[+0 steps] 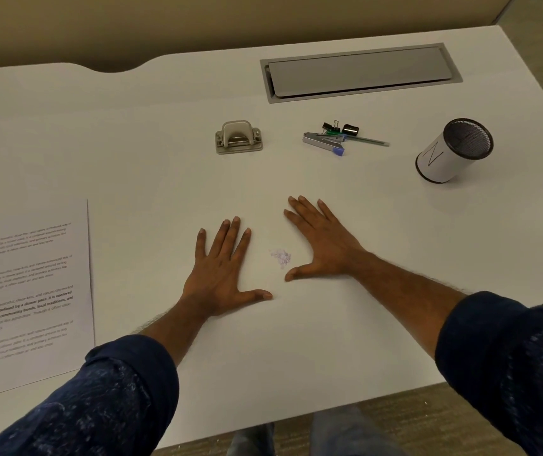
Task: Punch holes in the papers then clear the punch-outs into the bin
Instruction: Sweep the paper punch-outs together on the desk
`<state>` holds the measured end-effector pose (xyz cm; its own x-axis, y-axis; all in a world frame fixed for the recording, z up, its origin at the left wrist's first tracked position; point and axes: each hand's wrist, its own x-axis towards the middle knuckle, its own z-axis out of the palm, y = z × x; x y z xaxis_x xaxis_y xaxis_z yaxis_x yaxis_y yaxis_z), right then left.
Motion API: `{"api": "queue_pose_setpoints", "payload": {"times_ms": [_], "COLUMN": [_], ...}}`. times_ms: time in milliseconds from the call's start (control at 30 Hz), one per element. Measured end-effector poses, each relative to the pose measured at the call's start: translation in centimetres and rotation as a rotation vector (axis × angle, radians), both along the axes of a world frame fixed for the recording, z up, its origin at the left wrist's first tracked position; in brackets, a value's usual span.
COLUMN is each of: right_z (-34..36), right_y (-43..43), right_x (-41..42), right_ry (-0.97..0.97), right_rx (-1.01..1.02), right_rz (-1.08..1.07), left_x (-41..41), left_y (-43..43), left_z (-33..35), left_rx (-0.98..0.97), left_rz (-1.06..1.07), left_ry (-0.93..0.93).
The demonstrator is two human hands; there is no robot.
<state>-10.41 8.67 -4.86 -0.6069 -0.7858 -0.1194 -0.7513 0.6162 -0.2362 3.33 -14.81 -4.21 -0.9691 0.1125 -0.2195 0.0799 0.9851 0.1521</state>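
A small pile of pale punch-outs lies on the white desk between my two hands. My left hand rests flat, palm down, fingers spread, just left of the pile. My right hand lies flat to the pile's right, thumb stretched toward it. Neither hand holds anything. The grey hole punch stands farther back, past my left hand. Printed papers lie at the desk's left edge. A white cup-shaped bin with a black mesh inside stands at the right.
A stapler, binder clips and a pen lie grouped between the punch and the bin. A grey cable hatch is set into the desk at the back. The desk's near edge runs below my forearms, with floor beneath.
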Motion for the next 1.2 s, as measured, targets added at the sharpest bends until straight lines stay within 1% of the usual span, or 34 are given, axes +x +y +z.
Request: {"api": "queue_pose_setpoints", "payload": {"times_ms": [200, 300, 367, 433, 500, 533, 633, 667, 800, 1000, 1100, 1167, 1200], "right_z": [-0.3, -0.1, 0.3, 1.3, 2.2, 2.6, 3.0, 2.9, 2.7, 3.0, 3.4, 3.4, 3.4], "right_y": [-1.5, -2.5, -3.0, -3.1, -2.5, -2.0, -1.0, -0.9, -2.4, -4.1, -3.2, -2.3, -2.0], "right_x": [1.1, 1.8, 2.1, 2.0, 1.6, 1.5, 2.3, 2.8, 3.9, 3.9, 3.8, 3.9, 4.0], "right_ry": [-0.010, -0.041, -0.149, -0.286, -0.353, -0.406, -0.607, -0.639, -0.639, -0.632, -0.482, -0.364, -0.319], "right_rx": [-0.010, -0.059, -0.186, -0.386, -0.519, -0.532, -0.471, -0.457, -0.472, -0.576, -0.629, -0.573, -0.511], "right_rz": [-0.118, -0.204, -0.294, -0.396, -0.438, -0.457, -0.513, -0.511, -0.492, -0.538, -0.536, -0.452, -0.392], "left_x": [0.0, 0.0, 0.0, 0.0, 0.0, 0.1, 0.1, 0.1, 0.1, 0.1, 0.1, 0.3, 0.4], "left_y": [0.1, 0.1, 0.1, 0.1, 0.1, 0.1, 0.1, 0.1, 0.1, 0.1, 0.1, 0.3, 0.5], "left_z": [0.0, 0.0, -0.1, -0.1, 0.0, 0.0, 0.1, 0.1, 0.3, 0.5, 0.5, 0.5, 0.5], "left_rx": [-0.016, -0.009, -0.007, 0.001, 0.007, 0.006, 0.004, 0.007, 0.013, 0.019, 0.036, 0.059, 0.084], "left_rz": [0.001, 0.004, 0.004, 0.004, 0.005, 0.005, 0.010, 0.012, 0.010, 0.009, 0.020, 0.041, 0.057], "left_ry": [0.002, 0.001, 0.003, 0.004, 0.008, 0.008, 0.009, 0.009, 0.006, -0.003, 0.001, 0.009, 0.021]}}
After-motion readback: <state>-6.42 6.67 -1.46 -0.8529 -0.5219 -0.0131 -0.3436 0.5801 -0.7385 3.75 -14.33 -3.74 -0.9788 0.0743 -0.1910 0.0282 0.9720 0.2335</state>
